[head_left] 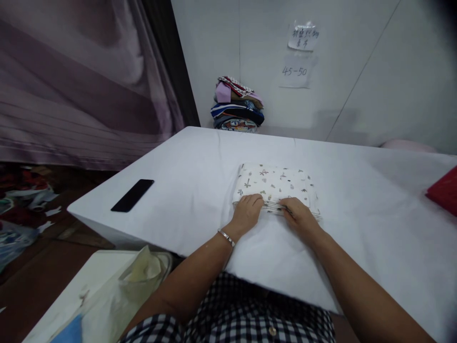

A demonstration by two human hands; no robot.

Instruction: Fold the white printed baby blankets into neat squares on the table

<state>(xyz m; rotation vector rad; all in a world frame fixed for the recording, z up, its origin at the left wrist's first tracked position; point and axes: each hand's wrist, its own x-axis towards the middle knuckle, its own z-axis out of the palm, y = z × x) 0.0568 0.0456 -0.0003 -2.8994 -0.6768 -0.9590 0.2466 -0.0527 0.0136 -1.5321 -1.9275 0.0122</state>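
Observation:
A white cloth [273, 181] printed with small plants and shapes lies folded into a layered rectangle on the white-covered table. My left hand [249, 209] rests at its near left edge, fingers closed over the layers. At the near edge, further right, my right hand [298, 214] pinches the folded layers between thumb and fingers. The edges of several layers show between the two hands. A silver bracelet [226, 237] circles my left wrist.
A black phone [133, 195] lies on the table's left part. Folded clothes [237, 107] are stacked against the wall behind the table. Something red [444, 190] sits at the right edge. A purple curtain [71, 81] hangs at left, and a white surface with a plastic bag [121, 295] stands below.

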